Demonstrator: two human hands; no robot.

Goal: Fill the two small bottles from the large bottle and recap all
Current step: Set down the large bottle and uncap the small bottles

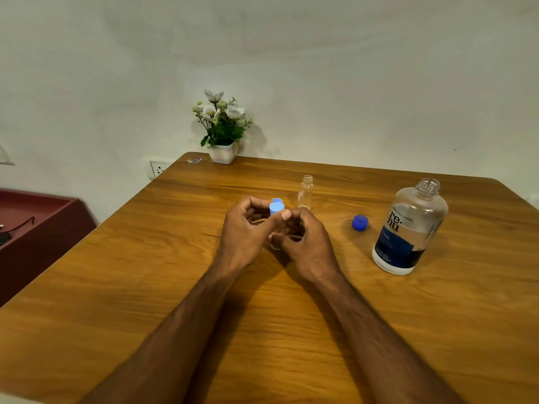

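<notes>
My left hand [248, 231] pinches a light blue cap [276, 207] that sits on top of a small clear bottle. My right hand [303, 237] curls round that small bottle [275, 246], whose body is mostly hidden; only its base shows between my hands. A second light blue cap [277, 200] lies on the table just behind. The other small clear bottle [305, 192] stands uncapped behind my right hand. The large clear bottle [409, 228] with a dark blue label stands open at the right, its dark blue cap [360, 222] lying on the table to its left.
The wooden table [175, 287] runs to a white wall. A white pot of flowers [223, 126] stands at its back edge, a small sticker [194, 160] beside it. A dark red cabinet [38, 228] sits left of the table, and a wall socket [159, 169] is behind.
</notes>
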